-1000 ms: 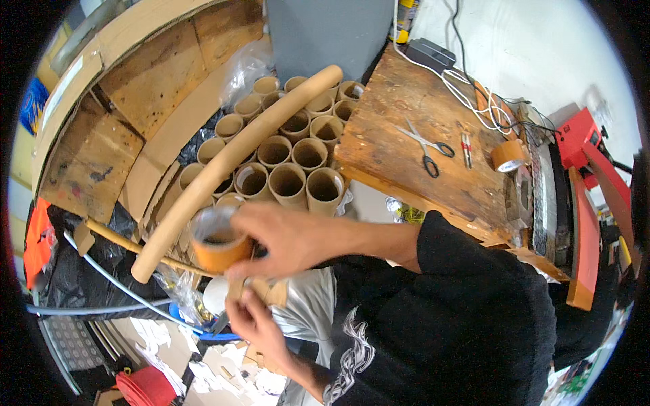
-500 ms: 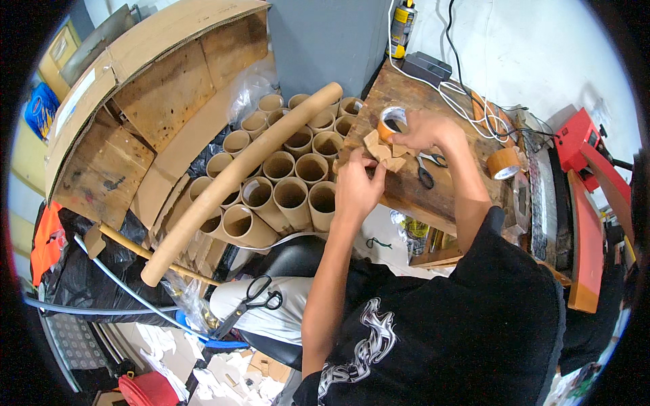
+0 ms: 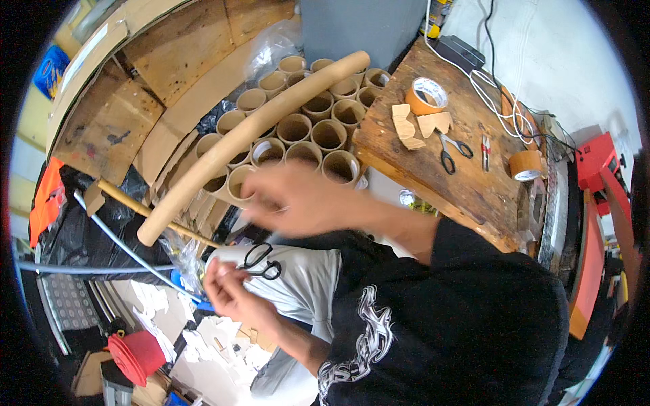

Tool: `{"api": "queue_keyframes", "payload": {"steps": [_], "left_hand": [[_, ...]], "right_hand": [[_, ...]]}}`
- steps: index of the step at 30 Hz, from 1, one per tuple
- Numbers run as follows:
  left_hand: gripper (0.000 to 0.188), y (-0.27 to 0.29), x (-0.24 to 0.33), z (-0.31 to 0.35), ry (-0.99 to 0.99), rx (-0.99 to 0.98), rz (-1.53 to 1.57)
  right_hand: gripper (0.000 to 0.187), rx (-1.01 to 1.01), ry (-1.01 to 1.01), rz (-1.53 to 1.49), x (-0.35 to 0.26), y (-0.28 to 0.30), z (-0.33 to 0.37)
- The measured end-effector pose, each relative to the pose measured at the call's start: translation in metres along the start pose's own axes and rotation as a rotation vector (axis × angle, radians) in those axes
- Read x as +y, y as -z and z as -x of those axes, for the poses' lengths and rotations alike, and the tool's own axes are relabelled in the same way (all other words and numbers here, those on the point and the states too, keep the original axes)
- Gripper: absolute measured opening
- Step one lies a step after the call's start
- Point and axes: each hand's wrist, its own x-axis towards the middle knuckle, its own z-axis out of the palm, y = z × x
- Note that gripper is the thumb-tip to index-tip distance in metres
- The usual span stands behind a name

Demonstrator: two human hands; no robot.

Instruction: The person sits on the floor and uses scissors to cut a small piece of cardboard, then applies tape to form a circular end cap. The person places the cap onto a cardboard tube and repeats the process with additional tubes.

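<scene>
Over my thigh, my left hand [image 3: 231, 292] is closed, its curled fingers slightly smeared. It covers the blades of the black scissors [image 3: 263, 264], whose handle loops show beside it; whether it grips them I cannot tell. My right hand [image 3: 298, 199] hangs above my lap, in front of the cardboard tubes [image 3: 328, 137], its fingers blurred by motion. On the wooden table [image 3: 467, 196] lie a zigzag-edged brown piece [image 3: 405, 128] and a notched brown piece [image 3: 435, 122]. Close by are a tape roll [image 3: 426, 96] and small dark-handled scissors [image 3: 455, 150].
A long cardboard tube [image 3: 254, 139] lies across the standing tubes. The table also holds a red-handled tool [image 3: 485, 152], another brown tape roll [image 3: 525, 165] and a black power adapter [image 3: 459, 52] with cables. A red bucket [image 3: 137, 356] stands among paper scraps at lower left.
Both hands have left the table and swung left and down toward my lap. The brown pieces they handled now lie on the table. My view has shifted slightly.
</scene>
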Motion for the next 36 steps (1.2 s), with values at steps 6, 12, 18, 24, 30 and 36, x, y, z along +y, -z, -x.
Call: {"api": "queue_keyframes", "payload": {"steps": [6,12,18,24,30,36], "left_hand": [[0.02,0.037,0.042,-0.009,-0.239,0.151,0.04],[0.021,0.023,0.028,-0.004,-0.09,0.043,-0.039],[0.023,-0.069,0.003,0.006,-0.103,-0.386,-0.118],[0.023,-0.205,0.03,0.035,-0.37,-0.847,-0.21],[0.05,-0.283,0.009,0.085,-0.605,-0.917,-0.687],[0.041,-0.286,-0.007,0.095,-0.563,-0.934,-0.644]], "right_hand": [[0.068,-0.198,0.317,0.369,0.072,-0.195,0.022],[0.057,-0.179,0.268,0.081,0.093,-0.225,0.056],[0.042,-0.171,0.165,0.01,0.107,-0.209,0.094],[0.04,-0.412,0.137,0.248,0.069,-0.183,0.082],[0.026,-0.404,0.232,0.38,0.086,-0.192,0.073],[0.02,-0.33,0.245,0.311,0.097,-0.195,0.071]]}}
